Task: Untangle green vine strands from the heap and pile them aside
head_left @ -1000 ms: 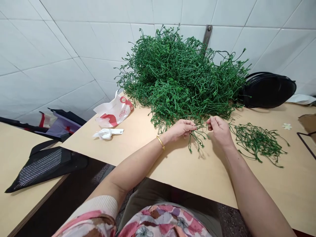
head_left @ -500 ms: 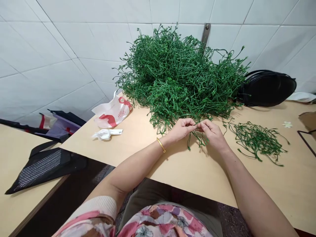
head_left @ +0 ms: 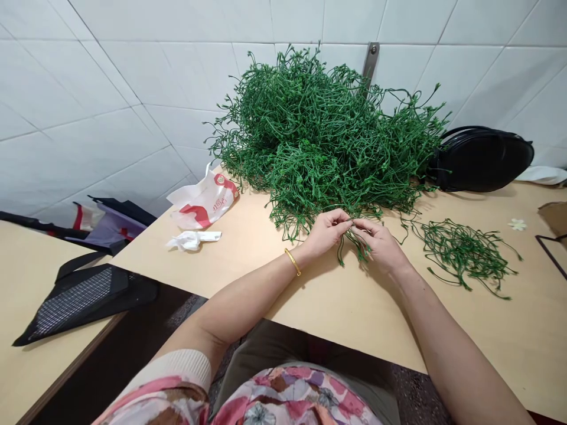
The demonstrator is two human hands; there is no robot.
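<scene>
A large heap of thin green stems (head_left: 328, 136) with small buds lies against the tiled wall. At its front edge my left hand (head_left: 326, 232) pinches a few green stems, whose ends hang below the fingers. My right hand (head_left: 381, 242) touches the same stems from the right, its thumb and fingers closed near my left fingertips. What lies between the fingertips is too small to make out fully. To the right, a smaller pile of stems (head_left: 469, 251) rests on the wooden table (head_left: 354, 307).
A white and red plastic bag (head_left: 206, 200) and a crumpled white tissue (head_left: 190, 239) lie left of the heap. A black bag (head_left: 485, 159) stands at the back right. Near the right edge are a small pale flower shape (head_left: 517, 224) and a cardboard box (head_left: 553, 217).
My right fingers have straightened a little and shifted against the stems. My left hand stays nearly in place, still pinching. The piles look the same.
</scene>
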